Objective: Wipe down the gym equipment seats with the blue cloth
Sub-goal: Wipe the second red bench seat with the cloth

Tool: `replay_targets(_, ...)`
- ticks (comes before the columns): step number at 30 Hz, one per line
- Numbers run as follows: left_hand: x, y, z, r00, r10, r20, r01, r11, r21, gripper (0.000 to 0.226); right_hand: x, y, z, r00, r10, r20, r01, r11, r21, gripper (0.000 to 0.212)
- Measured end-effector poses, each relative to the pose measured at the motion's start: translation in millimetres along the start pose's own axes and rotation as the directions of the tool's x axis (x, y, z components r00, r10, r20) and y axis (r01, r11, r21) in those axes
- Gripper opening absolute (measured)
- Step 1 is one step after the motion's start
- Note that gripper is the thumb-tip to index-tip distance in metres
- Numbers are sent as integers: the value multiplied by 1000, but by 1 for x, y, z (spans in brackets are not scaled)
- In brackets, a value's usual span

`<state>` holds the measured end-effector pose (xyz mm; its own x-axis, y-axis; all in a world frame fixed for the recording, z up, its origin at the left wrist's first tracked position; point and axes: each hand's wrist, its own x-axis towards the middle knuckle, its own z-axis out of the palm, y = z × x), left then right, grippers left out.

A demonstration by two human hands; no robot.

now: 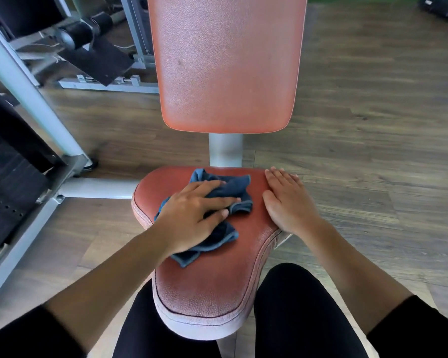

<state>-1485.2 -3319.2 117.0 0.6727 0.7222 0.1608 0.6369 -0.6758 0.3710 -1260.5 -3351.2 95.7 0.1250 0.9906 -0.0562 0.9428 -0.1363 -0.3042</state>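
Note:
A red padded seat of a gym machine fills the middle of the head view, with its red backrest rising behind it. A crumpled blue cloth lies on the seat's far left part. My left hand presses flat on the cloth with straight, spread fingers. My right hand rests flat on the seat's right edge, fingers together, apart from the cloth and holding nothing.
A grey post joins seat and backrest. Grey machine frame and a black weight stack stand at the left. More equipment sits at the back left. Wooden floor lies to the right. My legs in black straddle the seat's near end.

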Motion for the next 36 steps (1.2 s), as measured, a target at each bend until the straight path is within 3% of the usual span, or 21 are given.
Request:
replay_targets(4,-9,-20,-5,999,-2,-40,0,998,-67,45,2,-1,0,1000,-3,-8,2,1000,-22,77)
replay_targets(7,12,-33,-4,989,-128,-73,126,992,-26,53,2,-1,-1,1000,-4,-15,3,1000,-20,77)
replay_targets(12,57,-29,8,929,-371,-12,370,922,111,33,5,-2,2,1000,9,-30,-9,1000,-8,76)
replay_targets(19,23,25,13,943,-321,84,315,946,74,38,0,1,5,1000,9,-10,-10,999,-53,90)
replay_targets(22,-7,41,4,953,-295,62,293,955,38,46,-2,0,2,999,18,48,-15,998,-67,86)
replay_targets(25,-19,32,1,954,-295,54,292,955,53,39,-4,-4,-1,995,46,85,-40,997,-68,80)
replay_targets(33,48,-2,5,781,-624,-36,624,775,102,37,-8,-15,-13,980,137,146,-126,989,-78,82)
replay_targets(36,63,12,17,804,-594,-24,593,798,111,38,-7,-14,-12,972,151,181,-134,986,-102,81)
